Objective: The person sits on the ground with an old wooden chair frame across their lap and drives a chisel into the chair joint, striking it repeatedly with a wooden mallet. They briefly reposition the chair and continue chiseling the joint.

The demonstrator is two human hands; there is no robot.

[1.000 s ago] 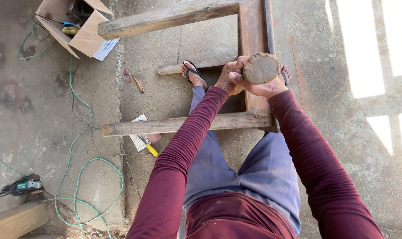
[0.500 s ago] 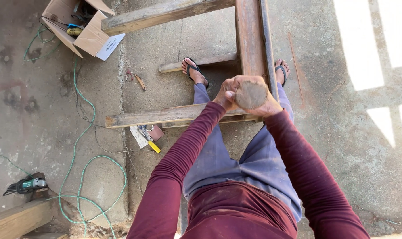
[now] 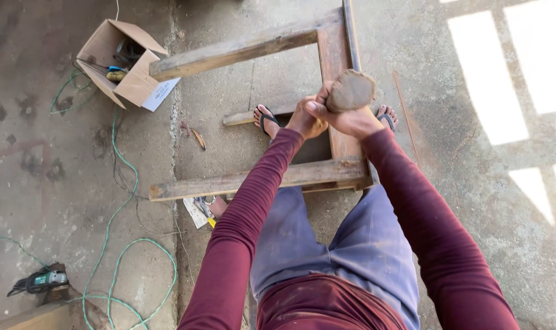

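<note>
Clasping a round wooden block [image 3: 350,91], both hands' grip closed, left hand [image 3: 305,119] half hidden behind right hand [image 3: 351,119]

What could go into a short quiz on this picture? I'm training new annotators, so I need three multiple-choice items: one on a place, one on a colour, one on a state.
1. Where does the cardboard box lie?
A. upper left, on the floor
B. on the wooden frame
C. lower right

2. What colour is the long cable on the floor?
A. red
B. green
C. yellow

3. How is the round wooden block held?
A. lying loose on the floor
B. by one hand only
C. by both hands, above the wooden frame

Answers: 1 A, it sits open beside the frame's far end. 2 B, it loops green across the concrete. 3 C, the left hand and right hand both grip it.
</note>
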